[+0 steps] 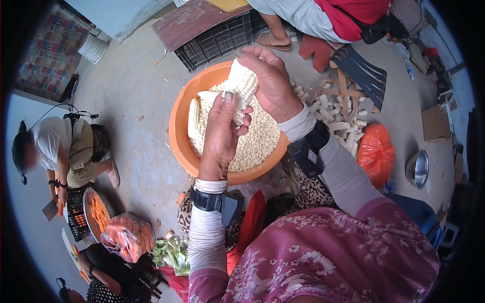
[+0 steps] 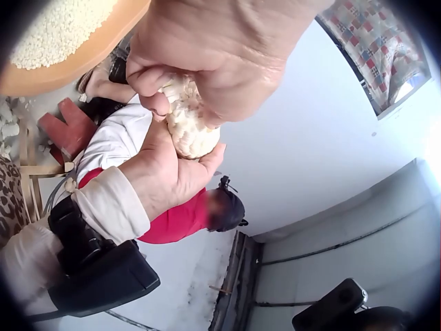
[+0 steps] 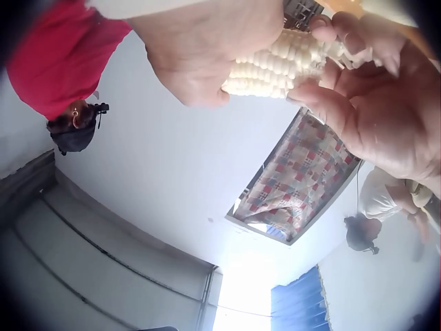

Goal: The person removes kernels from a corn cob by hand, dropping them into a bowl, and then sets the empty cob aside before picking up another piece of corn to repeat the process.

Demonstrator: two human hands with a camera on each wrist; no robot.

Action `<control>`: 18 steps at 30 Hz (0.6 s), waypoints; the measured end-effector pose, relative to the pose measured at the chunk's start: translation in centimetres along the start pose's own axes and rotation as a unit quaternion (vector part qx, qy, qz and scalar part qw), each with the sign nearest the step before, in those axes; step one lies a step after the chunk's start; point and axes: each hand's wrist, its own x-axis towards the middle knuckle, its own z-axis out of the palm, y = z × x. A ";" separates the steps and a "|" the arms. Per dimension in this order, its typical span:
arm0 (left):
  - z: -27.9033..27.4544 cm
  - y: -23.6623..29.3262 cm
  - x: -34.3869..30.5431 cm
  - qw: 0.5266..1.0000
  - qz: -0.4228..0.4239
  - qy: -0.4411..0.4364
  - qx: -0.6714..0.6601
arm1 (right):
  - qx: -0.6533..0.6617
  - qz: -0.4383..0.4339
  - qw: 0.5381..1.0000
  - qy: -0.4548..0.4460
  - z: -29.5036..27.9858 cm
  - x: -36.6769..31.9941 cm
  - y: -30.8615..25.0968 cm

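Note:
A pale corn cob [image 1: 243,83] is held between both hands above an orange basin [image 1: 177,136] of loose kernels. My right hand [image 1: 273,83] grips its upper part, fingers curled round it. The left hand [image 1: 221,129] holds the lower end, with its thumb against the kernels. In the right wrist view rows of kernels show on the cob [image 3: 265,72] between the right hand [image 3: 207,52] and the left hand [image 3: 379,103]. Whole cobs, one of them an ear [image 1: 194,117], lie inside the basin on the kernels.
Stripped cobs [image 1: 336,113] lie on the floor right of the basin, near a wooden stool frame and a red bag [image 1: 376,154]. A black crate [image 1: 214,43] stands behind the basin. Other people sit at the top and on the left, by a tray of carrot pieces [image 1: 99,212].

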 end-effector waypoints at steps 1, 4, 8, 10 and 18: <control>0.3 -0.2 0.0 0.998 0.024 0.030 0.049 | -0.010 -0.005 1.000 0.006 0.1 -0.1 0.1; 0.6 -0.8 0.3 0.979 0.085 0.079 0.165 | -0.042 -0.002 0.999 -0.001 0.4 -0.4 0.2; 0.0 -1.1 0.7 0.952 0.150 0.083 0.255 | -0.021 0.007 1.000 -0.002 0.5 -0.4 0.3; 0.0 -0.8 0.4 0.955 0.142 0.081 0.246 | -0.008 0.004 1.000 0.001 0.1 0.0 0.7; 0.4 -0.4 0.2 0.981 0.090 0.070 0.155 | -0.008 -0.002 1.000 0.001 0.0 0.2 0.5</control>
